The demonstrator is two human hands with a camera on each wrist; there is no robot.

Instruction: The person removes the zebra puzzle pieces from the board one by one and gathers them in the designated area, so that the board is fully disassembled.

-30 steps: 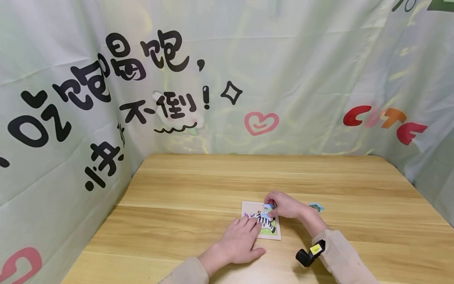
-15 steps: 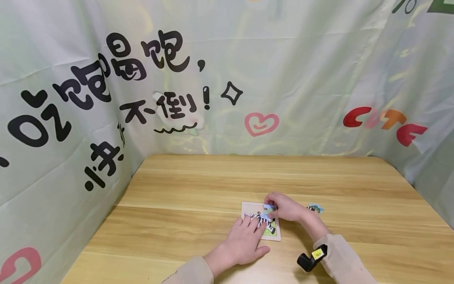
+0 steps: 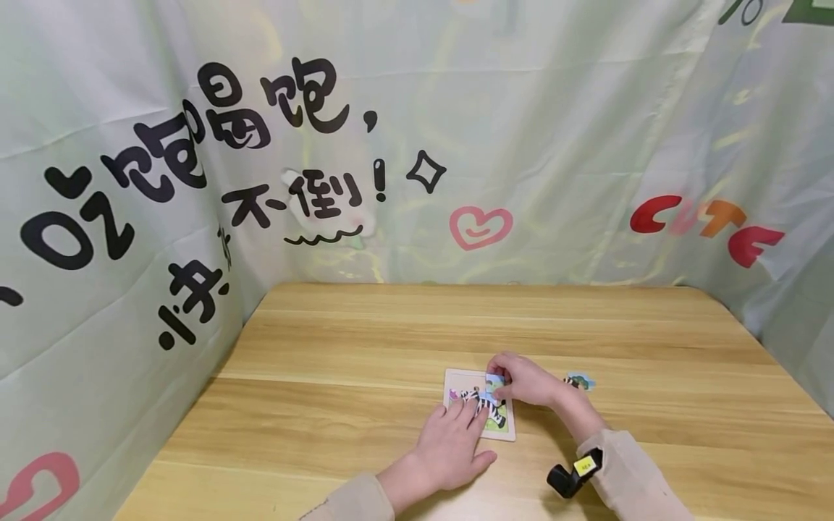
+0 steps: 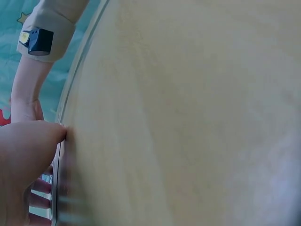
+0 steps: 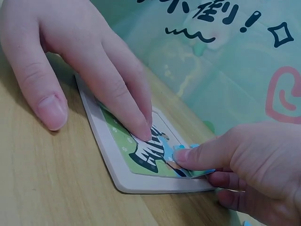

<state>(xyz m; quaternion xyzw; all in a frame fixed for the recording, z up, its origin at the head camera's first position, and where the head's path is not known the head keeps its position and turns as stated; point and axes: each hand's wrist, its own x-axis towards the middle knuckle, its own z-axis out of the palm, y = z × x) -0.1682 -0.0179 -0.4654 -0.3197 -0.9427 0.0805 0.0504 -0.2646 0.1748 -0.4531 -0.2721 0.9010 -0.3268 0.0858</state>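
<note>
A zebra jigsaw puzzle in a pale square tray lies flat on the table, its upper left part bare of pieces. My left hand rests on the assembled lower pieces with straight fingers, its thumb spread out over the table. At the tray's upper right, my right hand pinches a blue puzzle piece. In the right wrist view the right thumb presses on top of this piece, at the tray's edge. The left wrist view mostly takes in table surface, with the left hand at its left edge.
Loose puzzle material with a green tree lies right of the tray, partly behind the right forearm. A black wrist camera is strapped at the right sleeve. Printed cloth hangs around the wooden table.
My left hand has slid slightly to the right on the puzzle. The right hand keeps its pinch in nearly the same spot; a little more of the loose puzzle material shows beside the forearm.
</note>
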